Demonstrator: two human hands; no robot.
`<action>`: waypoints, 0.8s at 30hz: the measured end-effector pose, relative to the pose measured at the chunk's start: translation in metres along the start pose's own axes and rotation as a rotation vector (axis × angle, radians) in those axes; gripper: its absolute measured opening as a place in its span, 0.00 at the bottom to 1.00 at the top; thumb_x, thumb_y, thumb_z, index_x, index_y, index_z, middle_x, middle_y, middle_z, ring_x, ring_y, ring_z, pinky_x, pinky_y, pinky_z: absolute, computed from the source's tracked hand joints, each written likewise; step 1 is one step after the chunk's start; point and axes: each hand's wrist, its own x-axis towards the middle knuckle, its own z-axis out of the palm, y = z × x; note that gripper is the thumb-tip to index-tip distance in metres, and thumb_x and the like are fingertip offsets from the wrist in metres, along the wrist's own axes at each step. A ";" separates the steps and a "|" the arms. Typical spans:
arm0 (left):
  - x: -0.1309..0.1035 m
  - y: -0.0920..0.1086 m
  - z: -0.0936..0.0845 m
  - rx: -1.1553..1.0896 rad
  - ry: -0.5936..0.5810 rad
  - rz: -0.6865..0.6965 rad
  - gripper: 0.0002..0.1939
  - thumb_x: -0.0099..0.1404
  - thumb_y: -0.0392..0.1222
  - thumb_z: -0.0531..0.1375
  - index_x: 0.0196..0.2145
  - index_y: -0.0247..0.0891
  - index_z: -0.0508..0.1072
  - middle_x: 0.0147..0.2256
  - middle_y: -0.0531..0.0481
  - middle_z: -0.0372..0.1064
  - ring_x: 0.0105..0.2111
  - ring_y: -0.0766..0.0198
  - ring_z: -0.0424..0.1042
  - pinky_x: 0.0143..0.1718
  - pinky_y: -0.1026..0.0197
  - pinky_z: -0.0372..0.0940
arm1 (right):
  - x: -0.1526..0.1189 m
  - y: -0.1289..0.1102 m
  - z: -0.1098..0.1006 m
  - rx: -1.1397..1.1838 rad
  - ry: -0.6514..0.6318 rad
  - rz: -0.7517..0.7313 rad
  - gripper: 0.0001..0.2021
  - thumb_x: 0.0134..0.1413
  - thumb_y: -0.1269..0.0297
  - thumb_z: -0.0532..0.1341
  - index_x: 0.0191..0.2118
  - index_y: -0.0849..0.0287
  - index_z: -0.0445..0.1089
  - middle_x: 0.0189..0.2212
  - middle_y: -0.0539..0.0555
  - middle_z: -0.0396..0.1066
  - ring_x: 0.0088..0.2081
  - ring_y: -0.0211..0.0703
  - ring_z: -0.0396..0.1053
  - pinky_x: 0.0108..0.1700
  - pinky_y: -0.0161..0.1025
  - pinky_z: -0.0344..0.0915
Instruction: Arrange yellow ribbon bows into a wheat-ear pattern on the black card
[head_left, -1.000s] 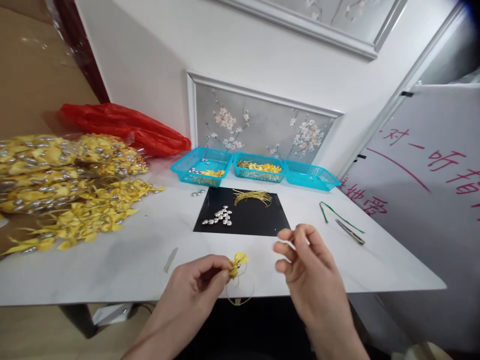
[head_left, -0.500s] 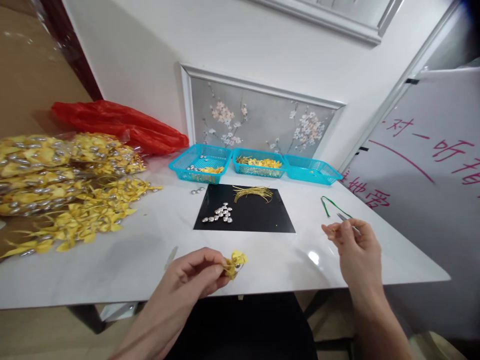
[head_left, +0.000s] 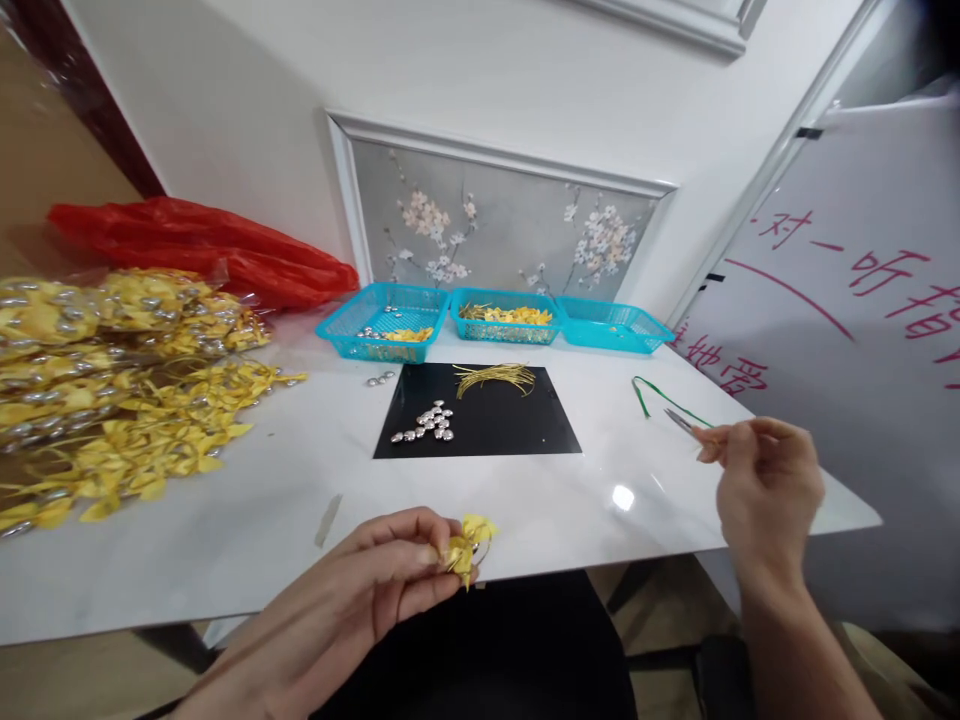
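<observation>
Left hand (head_left: pixel 386 565), seven o'clock, pinches flower (head_left: pixel 460 556); slackening could unravel it. Right hand (head_left: pixel 772 490), four o'clock, overlaps tool (head_left: pixel 679 420), grip unclear.

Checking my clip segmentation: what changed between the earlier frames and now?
The right hand moved rightward, from near the yellow flower to the pointed metal tool; its fingers now cover the handle, though a firm grip can't be confirmed. Unchanged: the left hand still pinches the flower; the silver beads and gold wires stay on the black mat.
</observation>
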 end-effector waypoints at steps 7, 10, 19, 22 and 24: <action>-0.003 -0.001 -0.006 0.039 -0.117 -0.021 0.04 0.61 0.36 0.63 0.28 0.37 0.77 0.35 0.49 0.69 0.38 0.64 0.70 0.44 0.65 0.71 | -0.001 0.013 -0.002 -0.299 -0.016 -0.044 0.11 0.64 0.55 0.56 0.37 0.57 0.64 0.25 0.51 0.71 0.28 0.47 0.72 0.36 0.41 0.63; -0.002 0.001 -0.009 0.001 -0.106 -0.001 0.05 0.59 0.35 0.62 0.27 0.37 0.77 0.37 0.48 0.69 0.38 0.63 0.69 0.43 0.64 0.71 | -0.007 0.022 -0.004 -0.356 -0.025 -0.032 0.12 0.65 0.54 0.55 0.39 0.58 0.65 0.28 0.53 0.73 0.27 0.47 0.72 0.35 0.40 0.63; -0.001 -0.001 -0.008 -0.151 -0.149 -0.004 0.03 0.54 0.37 0.63 0.24 0.38 0.76 0.32 0.50 0.64 0.39 0.58 0.65 0.40 0.55 0.71 | -0.015 0.025 0.001 -0.363 -0.075 -0.025 0.14 0.64 0.52 0.54 0.41 0.58 0.66 0.27 0.53 0.72 0.31 0.49 0.75 0.34 0.39 0.66; 0.000 -0.003 -0.004 0.021 -0.107 -0.009 0.10 0.58 0.43 0.66 0.24 0.39 0.71 0.34 0.51 0.65 0.36 0.62 0.62 0.37 0.61 0.68 | -0.012 0.022 0.000 -0.353 -0.065 -0.037 0.14 0.64 0.52 0.55 0.41 0.58 0.67 0.28 0.54 0.74 0.30 0.48 0.75 0.33 0.39 0.66; 0.002 -0.005 0.000 0.203 -0.028 0.019 0.19 0.60 0.47 0.67 0.22 0.40 0.62 0.32 0.53 0.64 0.33 0.65 0.60 0.34 0.66 0.64 | -0.010 0.019 -0.002 -0.345 -0.046 -0.046 0.14 0.65 0.52 0.55 0.42 0.58 0.68 0.30 0.55 0.74 0.30 0.48 0.75 0.33 0.39 0.67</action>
